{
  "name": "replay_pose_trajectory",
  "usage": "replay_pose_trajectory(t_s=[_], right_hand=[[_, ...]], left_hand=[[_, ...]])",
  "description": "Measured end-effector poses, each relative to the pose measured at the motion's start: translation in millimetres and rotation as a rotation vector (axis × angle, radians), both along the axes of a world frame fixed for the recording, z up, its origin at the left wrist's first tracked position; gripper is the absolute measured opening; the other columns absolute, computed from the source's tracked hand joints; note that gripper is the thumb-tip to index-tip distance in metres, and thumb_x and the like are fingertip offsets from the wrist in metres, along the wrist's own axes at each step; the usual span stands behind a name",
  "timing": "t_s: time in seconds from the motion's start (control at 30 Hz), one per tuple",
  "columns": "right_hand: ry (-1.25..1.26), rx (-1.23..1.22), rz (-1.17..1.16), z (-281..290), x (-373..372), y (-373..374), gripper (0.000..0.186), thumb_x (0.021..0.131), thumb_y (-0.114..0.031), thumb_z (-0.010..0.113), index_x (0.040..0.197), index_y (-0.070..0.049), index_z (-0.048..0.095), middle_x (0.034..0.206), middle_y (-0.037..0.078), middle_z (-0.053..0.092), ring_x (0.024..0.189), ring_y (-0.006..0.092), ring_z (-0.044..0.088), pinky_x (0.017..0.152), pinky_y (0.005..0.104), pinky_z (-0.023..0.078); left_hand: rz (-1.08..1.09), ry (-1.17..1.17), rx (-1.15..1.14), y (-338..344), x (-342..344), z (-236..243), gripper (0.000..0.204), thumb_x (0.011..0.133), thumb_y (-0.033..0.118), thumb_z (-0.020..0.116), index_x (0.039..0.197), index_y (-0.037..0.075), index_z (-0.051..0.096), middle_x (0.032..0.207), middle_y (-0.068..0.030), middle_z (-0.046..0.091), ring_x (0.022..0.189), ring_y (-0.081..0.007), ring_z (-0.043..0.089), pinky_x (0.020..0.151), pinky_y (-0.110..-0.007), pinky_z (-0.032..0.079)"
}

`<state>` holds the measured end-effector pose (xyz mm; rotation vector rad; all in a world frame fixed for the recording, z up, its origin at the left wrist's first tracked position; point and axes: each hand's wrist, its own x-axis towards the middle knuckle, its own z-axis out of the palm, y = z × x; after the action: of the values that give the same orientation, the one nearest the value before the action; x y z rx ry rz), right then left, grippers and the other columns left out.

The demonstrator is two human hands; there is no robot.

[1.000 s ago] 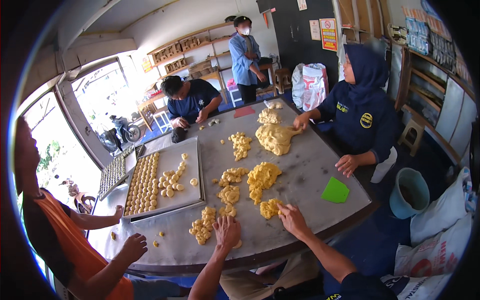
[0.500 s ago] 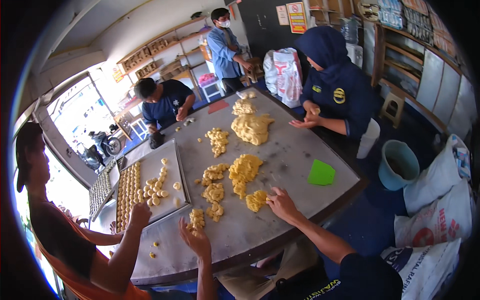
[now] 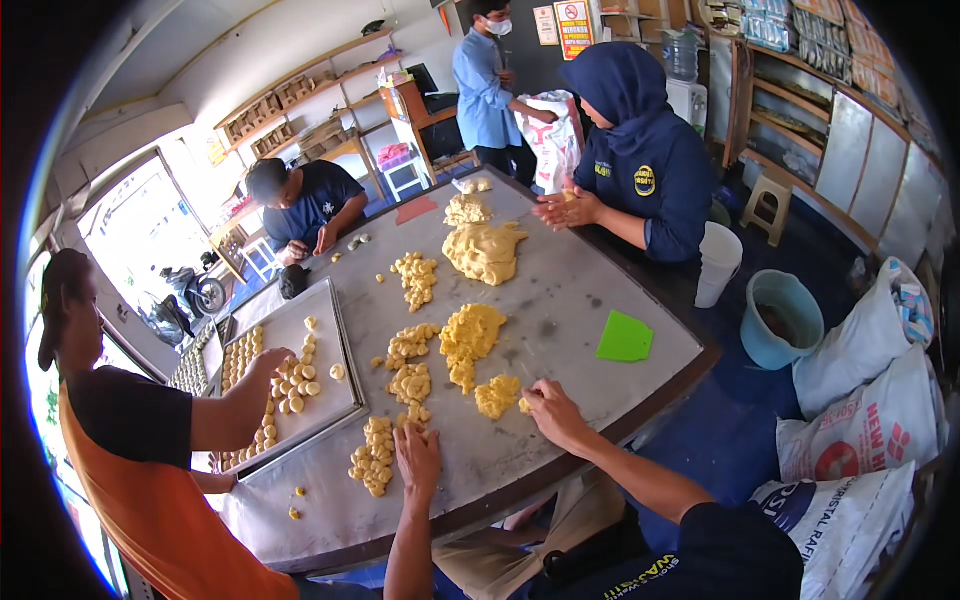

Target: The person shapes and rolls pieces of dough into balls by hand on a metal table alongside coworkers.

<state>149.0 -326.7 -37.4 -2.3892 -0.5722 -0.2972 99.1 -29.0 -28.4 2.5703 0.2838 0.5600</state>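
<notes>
My right hand (image 3: 556, 414) is closed in a pinch on a small piece of yellow dough (image 3: 525, 406), just right of a crumbly yellow dough lump (image 3: 497, 397). With fingers stretched out, my left hand (image 3: 417, 459) is open at the near edge of the dough pieces. Beside it on the left lies a cluster of small dough pieces (image 3: 373, 456); its palm side is hidden. More dough pieces (image 3: 411, 383) lie beyond it, next to a larger yellow dough mound (image 3: 471, 336).
A paler dough mass (image 3: 484, 252) and a green scraper (image 3: 625, 337) lie on the metal table (image 3: 560, 345). At left, a co-worker's hand reaches over a tray (image 3: 345, 385) of dough balls. Other people work across the table. A bucket (image 3: 782, 325) and sacks (image 3: 865, 425) stand right.
My right hand has come away from the dough lump with a small piece. My left hand has moved right and lower. The co-worker at left now reaches over the tray; the view has shifted.
</notes>
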Motion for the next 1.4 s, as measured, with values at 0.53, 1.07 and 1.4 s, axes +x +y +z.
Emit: replay_pose_trajectory(t_s=[0.53,1.07,1.4], right_hand=[[-0.070,-0.028,0.007,-12.8,-14.4,22.0,0.053,0.089,0.002,0.057,0.142,-0.002,0.056,0.129,0.020,0.058,0.114,0.0382,0.057,0.099,0.0440,0.050],[-0.127,-0.391,0.203,5.3,24.2,12.9,0.009,0.083,-0.006,0.066,0.090,-0.004,0.070,0.093,0.014,0.066,0.101,0.0299,0.060,0.087,0.0398,0.047],[-0.424,-0.432,-0.004,-1.1,-16.8,1.4,0.037,0.085,-0.002,0.061,0.120,0.009,0.065,0.116,0.017,0.067,0.109,0.0333,0.059,0.097,0.0434,0.045]], left_hand=[[-0.354,-0.118,0.290,-18.3,-83.4,4.7,0.018,0.093,0.017,0.071,0.101,0.001,0.071,0.090,-0.0174,0.073,0.076,-0.0318,0.068,0.072,-0.041,0.057],[-0.115,-0.189,0.508,1.3,6.0,-21.1,0.029,0.091,0.024,0.067,0.108,0.001,0.060,0.139,-0.0222,0.046,0.132,-0.0394,0.042,0.116,-0.062,0.021],[0.010,-0.037,0.519,-32.2,-38.8,-13.6,0.025,0.091,0.021,0.063,0.109,0.004,0.061,0.105,-0.0126,0.056,0.108,-0.0307,0.053,0.099,-0.053,0.033]])
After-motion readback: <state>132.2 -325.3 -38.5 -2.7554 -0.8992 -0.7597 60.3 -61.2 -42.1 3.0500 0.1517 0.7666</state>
